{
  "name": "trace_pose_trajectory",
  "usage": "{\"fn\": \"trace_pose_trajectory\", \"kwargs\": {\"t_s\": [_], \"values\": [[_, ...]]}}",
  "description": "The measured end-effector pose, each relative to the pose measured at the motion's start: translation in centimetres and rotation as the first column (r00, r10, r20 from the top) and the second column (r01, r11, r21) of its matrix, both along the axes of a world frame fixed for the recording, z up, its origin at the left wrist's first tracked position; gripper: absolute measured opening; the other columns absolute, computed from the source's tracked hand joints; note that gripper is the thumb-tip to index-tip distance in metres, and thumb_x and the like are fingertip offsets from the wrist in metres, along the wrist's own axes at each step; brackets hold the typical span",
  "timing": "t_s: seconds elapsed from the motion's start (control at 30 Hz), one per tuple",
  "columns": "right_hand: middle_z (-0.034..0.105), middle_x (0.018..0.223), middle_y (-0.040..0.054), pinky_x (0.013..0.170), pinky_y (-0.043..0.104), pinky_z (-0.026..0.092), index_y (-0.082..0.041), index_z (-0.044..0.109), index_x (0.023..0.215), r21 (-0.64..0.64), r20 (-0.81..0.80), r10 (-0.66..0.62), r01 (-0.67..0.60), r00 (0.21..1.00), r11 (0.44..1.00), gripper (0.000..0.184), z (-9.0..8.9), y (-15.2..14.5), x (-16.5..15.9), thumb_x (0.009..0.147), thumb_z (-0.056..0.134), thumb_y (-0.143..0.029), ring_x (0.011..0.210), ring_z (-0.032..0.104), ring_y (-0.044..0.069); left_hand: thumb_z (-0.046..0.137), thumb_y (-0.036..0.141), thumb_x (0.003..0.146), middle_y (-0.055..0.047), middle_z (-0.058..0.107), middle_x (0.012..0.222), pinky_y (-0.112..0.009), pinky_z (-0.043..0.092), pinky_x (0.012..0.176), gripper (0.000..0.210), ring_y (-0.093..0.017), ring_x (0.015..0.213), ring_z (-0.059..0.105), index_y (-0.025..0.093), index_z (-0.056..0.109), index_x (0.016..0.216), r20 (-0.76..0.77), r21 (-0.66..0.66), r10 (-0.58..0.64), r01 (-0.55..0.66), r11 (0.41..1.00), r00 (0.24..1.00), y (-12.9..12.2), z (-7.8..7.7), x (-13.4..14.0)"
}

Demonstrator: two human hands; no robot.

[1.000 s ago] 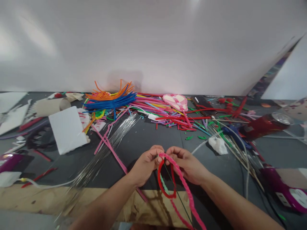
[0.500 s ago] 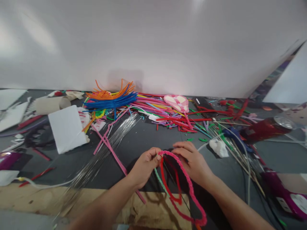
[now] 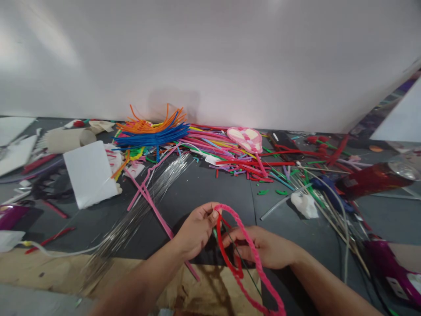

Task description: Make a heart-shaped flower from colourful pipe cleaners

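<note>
My left hand (image 3: 199,230) pinches the top end of a pink twisted pipe cleaner loop (image 3: 251,245) between thumb and fingers. A smaller red pipe cleaner loop (image 3: 222,245) hangs from the same pinch. Just below the fingertips a short bit of green pipe cleaner (image 3: 215,232) shows. My right hand (image 3: 263,245) is behind the pink loop, its fingers reaching in beside the red one. Thumb and forefinger there look slightly apart, partly covered by the strands. A thin dark strand (image 3: 248,274) slants down past the right fingers.
Behind the hands lie blue pipe cleaners (image 3: 154,139), orange ones (image 3: 151,125) and a pink heart (image 3: 245,139). Bare wires (image 3: 148,206) and a white card (image 3: 90,175) are left. A red can (image 3: 375,180), white wad (image 3: 304,205) and purple glue gun (image 3: 391,267) are right.
My right hand has dropped and moved left, from beside the top of the pink loop to behind it. My left hand keeps its pinch almost in place.
</note>
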State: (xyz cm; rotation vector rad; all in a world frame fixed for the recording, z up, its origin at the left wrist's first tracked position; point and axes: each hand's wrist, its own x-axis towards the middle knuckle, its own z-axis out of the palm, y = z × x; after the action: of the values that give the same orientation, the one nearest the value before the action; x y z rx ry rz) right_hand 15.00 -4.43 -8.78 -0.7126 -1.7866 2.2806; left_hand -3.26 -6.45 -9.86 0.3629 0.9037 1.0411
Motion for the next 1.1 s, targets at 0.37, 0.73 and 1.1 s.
{"fn": "trace_pose_trajectory", "kwargs": {"t_s": [0.37, 0.73, 1.1], "values": [[0.065, 0.078, 0.0059, 0.069, 0.027, 0.046, -0.019, 0.069, 0.088, 0.850, 0.107, -0.477, 0.169, 0.872, 0.499, 0.020, -2.2, 3.1, 3.2, 0.088, 0.051, -0.029, 0.073, 0.060, 0.017, 0.073, 0.032, 0.071, -0.003, 0.061, 0.069, -0.017, 0.042, 0.055, 0.023, -0.008, 0.058, 0.054, 0.012, 0.062, 0.073, 0.084, 0.137, -0.172, 0.160, 0.978, 0.981, 0.0, 0.4, -0.8], [0.067, 0.088, 0.0065, 0.070, 0.029, 0.050, -0.021, 0.066, 0.094, 0.959, 0.059, -0.724, 0.162, 0.687, 0.232, 0.023, -2.6, 3.0, 3.4, 0.090, 0.046, -0.031, 0.079, 0.064, 0.019, 0.064, 0.039, 0.077, -0.003, 0.064, 0.071, -0.016, 0.038, 0.042, 0.027, -0.009, 0.053, 0.059, 0.014, 0.054, 0.076, -0.091, 0.121, -0.263, 0.273, 0.955, 0.961, -0.1, 0.1, -0.7], [0.066, 0.090, 0.0054, 0.048, 0.023, 0.048, -0.023, 0.052, 0.119, 0.339, 0.142, -0.440, 0.374, 0.887, 0.863, 0.036, -0.3, 0.1, 1.3, 0.085, 0.053, -0.035, 0.054, 0.058, 0.012, 0.066, 0.042, 0.075, -0.002, 0.064, 0.070, -0.021, 0.046, 0.055, 0.029, -0.011, 0.060, 0.062, 0.014, 0.056, 0.080, -0.168, 0.110, -0.216, 0.236, 0.966, 0.962, -0.1, -0.4, -0.2]]}}
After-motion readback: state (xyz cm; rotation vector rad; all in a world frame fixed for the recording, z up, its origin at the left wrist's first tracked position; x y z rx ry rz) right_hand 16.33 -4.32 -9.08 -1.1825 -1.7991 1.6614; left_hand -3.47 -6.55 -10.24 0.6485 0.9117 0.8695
